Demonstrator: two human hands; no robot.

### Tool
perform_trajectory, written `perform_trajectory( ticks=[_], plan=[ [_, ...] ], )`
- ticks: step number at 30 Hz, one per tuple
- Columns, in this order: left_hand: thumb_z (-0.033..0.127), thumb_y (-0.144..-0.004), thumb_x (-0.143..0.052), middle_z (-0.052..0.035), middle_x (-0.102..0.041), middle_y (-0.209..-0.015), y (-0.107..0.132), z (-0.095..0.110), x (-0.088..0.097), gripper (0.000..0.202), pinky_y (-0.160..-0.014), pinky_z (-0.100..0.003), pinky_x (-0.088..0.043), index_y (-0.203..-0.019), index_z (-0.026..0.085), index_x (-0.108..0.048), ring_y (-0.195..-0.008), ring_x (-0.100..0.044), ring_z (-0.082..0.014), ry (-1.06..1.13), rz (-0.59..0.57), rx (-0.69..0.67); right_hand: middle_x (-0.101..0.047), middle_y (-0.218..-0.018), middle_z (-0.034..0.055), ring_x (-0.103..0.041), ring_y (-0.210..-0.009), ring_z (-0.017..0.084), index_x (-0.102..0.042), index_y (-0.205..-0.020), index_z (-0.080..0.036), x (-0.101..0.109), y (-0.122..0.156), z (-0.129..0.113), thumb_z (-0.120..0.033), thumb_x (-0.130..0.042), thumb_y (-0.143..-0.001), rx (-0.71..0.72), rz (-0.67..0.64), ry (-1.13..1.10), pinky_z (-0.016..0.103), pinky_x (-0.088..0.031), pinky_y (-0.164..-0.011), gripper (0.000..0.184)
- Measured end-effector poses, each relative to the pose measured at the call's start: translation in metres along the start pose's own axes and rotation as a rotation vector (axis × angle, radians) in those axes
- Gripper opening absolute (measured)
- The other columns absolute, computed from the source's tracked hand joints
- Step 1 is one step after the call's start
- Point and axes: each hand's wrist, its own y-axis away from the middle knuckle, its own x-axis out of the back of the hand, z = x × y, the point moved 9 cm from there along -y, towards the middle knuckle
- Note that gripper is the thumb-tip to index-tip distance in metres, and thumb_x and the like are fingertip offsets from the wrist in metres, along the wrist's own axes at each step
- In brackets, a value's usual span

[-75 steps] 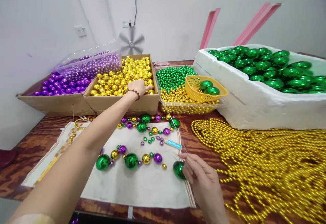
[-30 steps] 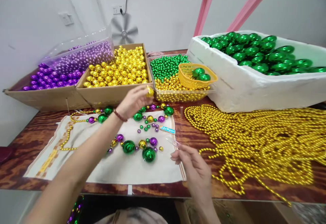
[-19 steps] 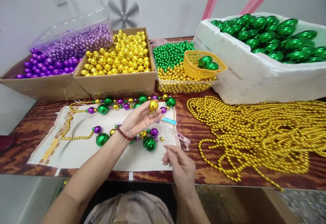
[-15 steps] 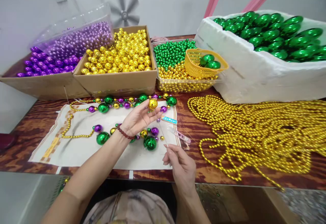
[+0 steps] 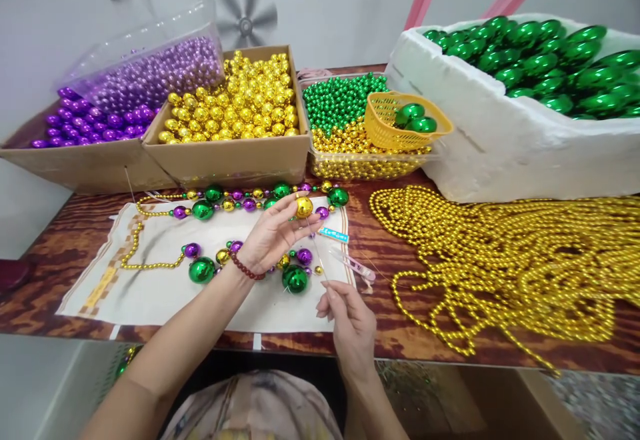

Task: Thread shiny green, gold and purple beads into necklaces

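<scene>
My left hand (image 5: 273, 235) holds a gold ball bead (image 5: 303, 207) between thumb and fingertips above the white cloth (image 5: 150, 287). A thin needle (image 5: 316, 255) runs from that bead down to my right hand (image 5: 350, 323), which pinches its lower end. Under my hands, on the cloth, lies a partly strung strand of green, purple and gold beads (image 5: 295, 279). A finished-looking strand (image 5: 230, 200) lies along the cloth's far edge.
Behind the cloth stand cardboard boxes of purple balls (image 5: 90, 127) and gold balls (image 5: 235, 103), a clear tub of small green and gold beads (image 5: 345, 127) with a yellow basket (image 5: 400, 123), and a white foam box of large green balls (image 5: 525, 67). Gold bead strings (image 5: 510, 260) cover the right.
My left hand took a gold ball from the box and brought it back over the cloth to the needle in my right hand. The view tilted down.
</scene>
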Motion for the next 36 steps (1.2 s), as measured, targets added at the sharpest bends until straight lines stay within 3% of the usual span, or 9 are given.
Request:
perform_trajectory(
  ticks=[5,15,24,28,31,36],
  plan=[
    [0.021,-0.081,-0.076,-0.0065,-0.073,-0.106,0.011,-0.010,-0.005,0.032,-0.106,-0.048,-0.049,-0.113,0.022,-0.072,-0.095,-0.073,-0.0219,-0.075,-0.033,0.002,-0.060,-0.062,-0.0018,-0.056,-0.055,0.013,-0.068,-0.097,-0.018,-0.006,-0.005,0.006,-0.038,-0.055,-0.099,-0.001,0.018,-0.028,0.025,-0.046,-0.054,0.023],
    [0.022,-0.081,-0.077,-0.0060,-0.073,-0.111,0.017,-0.012,0.005,0.028,-0.106,-0.049,-0.049,-0.109,0.023,-0.074,-0.095,-0.073,-0.0219,-0.059,-0.029,0.016,-0.056,-0.059,-0.0024,-0.052,-0.052,0.012,-0.069,-0.096,-0.018,-0.007,-0.007,0.012,-0.040,-0.057,-0.097,-0.012,-0.002,-0.040,0.024,-0.044,-0.051,0.025],
    [0.024,-0.083,-0.075,-0.0072,-0.074,-0.109,0.018,-0.009,0.011,0.033,-0.111,-0.051,-0.045,-0.116,0.022,-0.072,-0.100,-0.072,-0.0237,-0.054,-0.065,0.043,-0.050,-0.054,-0.0043,-0.046,-0.048,0.011,-0.071,-0.094,-0.017,-0.006,-0.004,0.015,-0.037,-0.059,-0.096,-0.052,-0.057,-0.128,0.023,-0.038,-0.047,0.023],
    [0.027,-0.086,-0.073,-0.0083,-0.073,-0.105,0.020,-0.018,0.007,0.033,-0.109,-0.047,-0.047,-0.118,0.021,-0.072,-0.100,-0.072,-0.0230,-0.057,-0.131,0.101,-0.050,-0.054,-0.0048,-0.046,-0.047,0.010,-0.071,-0.094,-0.018,-0.006,-0.003,0.012,-0.034,-0.059,-0.096,-0.042,-0.046,-0.117,0.022,-0.038,-0.047,0.020],
    [0.033,-0.086,-0.073,-0.0078,-0.072,-0.103,0.023,-0.027,0.006,0.032,-0.103,-0.044,-0.050,-0.116,0.022,-0.072,-0.095,-0.072,-0.0214,-0.102,-0.119,0.093,-0.053,-0.056,-0.0041,-0.049,-0.049,0.010,-0.071,-0.096,-0.018,-0.010,-0.005,0.006,-0.033,-0.058,-0.097,-0.017,-0.026,-0.089,0.022,-0.041,-0.048,0.019],
    [0.039,-0.083,-0.077,-0.0091,-0.072,-0.110,0.029,-0.054,0.004,0.038,-0.089,-0.034,-0.053,-0.117,0.020,-0.073,-0.095,-0.069,-0.0197,-0.363,-0.146,0.156,-0.056,-0.059,-0.0041,-0.051,-0.051,0.010,-0.068,-0.090,-0.019,-0.009,-0.014,0.003,-0.032,-0.060,-0.096,-0.016,0.043,-0.150,0.021,-0.044,-0.050,0.016]
  ],
)
